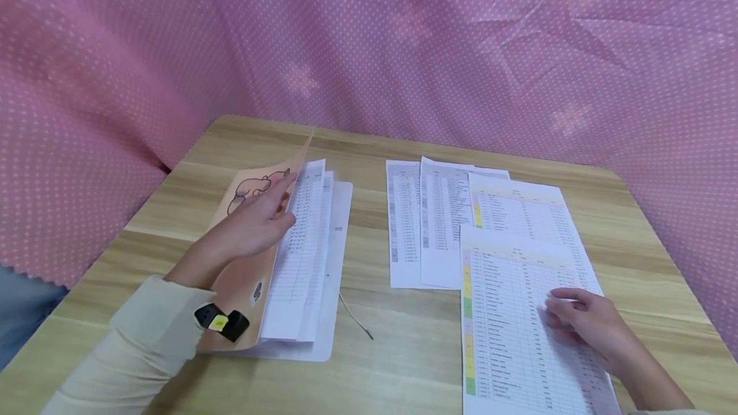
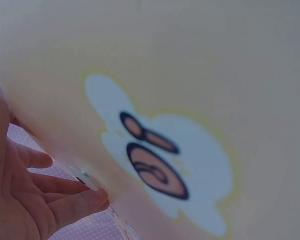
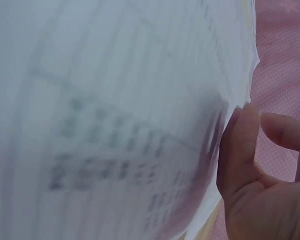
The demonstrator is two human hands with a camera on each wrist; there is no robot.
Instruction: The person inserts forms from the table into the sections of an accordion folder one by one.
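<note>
peach folder (image 1: 245,255) and printed sheets on a wooden counter (image 1: 375,364)
left hand (image 1: 254,226) holds the cover up, fingers straight; right hand (image 1: 588,322) rests flat, grip loose, on the nearest sheet (image 1: 507,332).

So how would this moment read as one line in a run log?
left hand: holds folder cover open | right hand: rests on nearest printed sheet | other sheets: spread on table
</note>
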